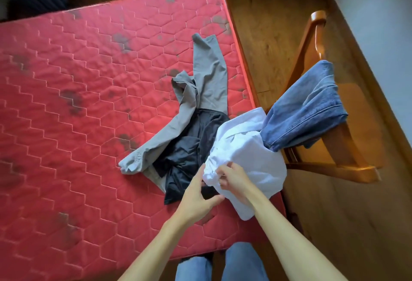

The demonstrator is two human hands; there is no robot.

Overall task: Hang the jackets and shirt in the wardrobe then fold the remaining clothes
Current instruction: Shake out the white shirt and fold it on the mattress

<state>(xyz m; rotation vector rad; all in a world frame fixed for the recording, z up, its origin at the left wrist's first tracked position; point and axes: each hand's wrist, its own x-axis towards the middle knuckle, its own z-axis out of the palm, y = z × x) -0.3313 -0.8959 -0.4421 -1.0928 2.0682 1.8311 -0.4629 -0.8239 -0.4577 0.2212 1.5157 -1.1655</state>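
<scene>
One white shirt [249, 153] at mattress's [89, 102] right edge, right hand's [234, 181] fingers [224, 172] pinching it, left hand's [198, 193] spread.

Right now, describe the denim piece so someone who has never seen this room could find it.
Right of the red mattress is a wooden chair. The blue denim garment is draped across it, its lower end beside the white shirt. It alone is blue and lies on the chair, not the mattress.

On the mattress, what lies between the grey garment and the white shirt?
In the head view, a crumpled black garment lies between the grey garment and the white shirt.
</scene>
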